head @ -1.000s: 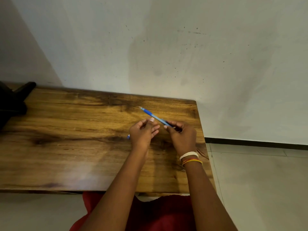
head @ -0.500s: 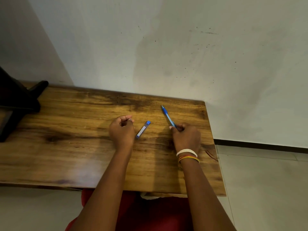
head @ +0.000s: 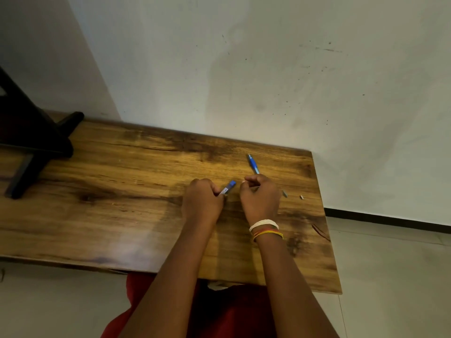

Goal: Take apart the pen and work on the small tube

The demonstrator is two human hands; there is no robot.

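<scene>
My left hand point(head: 201, 200) is pinching the blue-capped lead tube point(head: 228, 188); my right hand point(head: 260, 197) is gripping the blue mechanical pencil point(head: 253, 164) on the wooden table point(head: 122, 191).

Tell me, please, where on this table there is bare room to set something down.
Bare wood runs from the black stand to the left hand. It is crowded at the right: lead case, right hand, blue pencil, small bit.
</scene>
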